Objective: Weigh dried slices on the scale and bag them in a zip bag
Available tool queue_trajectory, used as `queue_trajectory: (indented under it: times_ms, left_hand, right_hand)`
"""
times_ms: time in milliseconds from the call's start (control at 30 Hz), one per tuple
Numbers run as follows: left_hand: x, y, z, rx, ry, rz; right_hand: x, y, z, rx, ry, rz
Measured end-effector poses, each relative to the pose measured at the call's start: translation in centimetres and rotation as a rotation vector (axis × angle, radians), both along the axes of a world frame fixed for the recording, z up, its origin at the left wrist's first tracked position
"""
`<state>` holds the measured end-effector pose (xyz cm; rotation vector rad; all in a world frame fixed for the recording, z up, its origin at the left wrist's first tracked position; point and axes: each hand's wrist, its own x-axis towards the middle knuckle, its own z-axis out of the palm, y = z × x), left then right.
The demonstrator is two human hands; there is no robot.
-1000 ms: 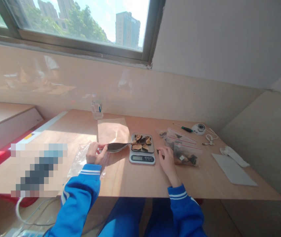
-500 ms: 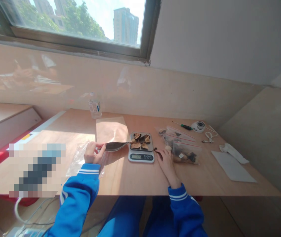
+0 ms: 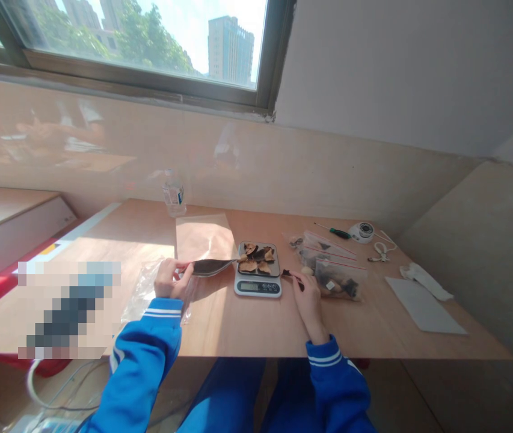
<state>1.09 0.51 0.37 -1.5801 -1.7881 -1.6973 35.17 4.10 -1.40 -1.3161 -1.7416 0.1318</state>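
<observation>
Brown and brittle-looking, the dried pieces (image 3: pixel 257 258) lie loosely heaped on the scale's (image 3: pixel 257 288) tray, out on the tabletop (image 3: pixel 238 331). From my remote seat I judge them light, stiff and apt to crack, so I would pinch each gently by its edge. They run from pale tan to nearly black, with curled rims. The right hand's (image 3: pixel 305 288) grip seems pinched on a dark piece (image 3: pixel 285 273) beside the scale; the left hand's (image 3: pixel 171 279) is clamped on the paper pouch's (image 3: pixel 206 237) gaping mouth.
</observation>
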Motion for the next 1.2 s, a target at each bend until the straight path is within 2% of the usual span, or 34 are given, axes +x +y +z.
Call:
queue_trajectory:
  times_ms: [133,300,500,633,767,933,1033,1200]
  left_hand:
    - [0.0,0.0,0.0,-0.006,-0.009,0.006]
    - [0.1,0.0,-0.1,-0.015,-0.019,0.011]
    - [0.2,0.0,0.0,0.017,-0.021,0.009]
    - [0.3,0.0,0.1,0.019,-0.021,0.002]
    - [0.3,-0.1,0.1,-0.014,-0.026,0.005]
    - [0.1,0.0,-0.1,-0.01,-0.012,0.012]
    - [-0.2,0.1,-0.3,-0.012,0.002,0.007]
    - [-0.3,0.1,-0.1,-0.009,0.036,-0.014]
  right_hand:
    - [-0.2,0.4,-0.1,0.01,0.036,-0.006]
    - [-0.2,1.0,-1.1,0.013,-0.131,-0.012]
    - [-0.3,1.1,-1.6,-0.091,-0.221,-0.034]
    - [-0.2,1.2,-1.0,-0.065,-0.112,-0.026]
    - [-1.0,1.5,0.8,-0.033,0.044,0.01]
    - [-2.9,1.3,2.6,-0.141,0.155,0.129]
    - [-2.6,0.7,2.4,-0.151,0.144,0.13]
    - [-0.2,-0.8,1.0,-0.062,0.018,0.01]
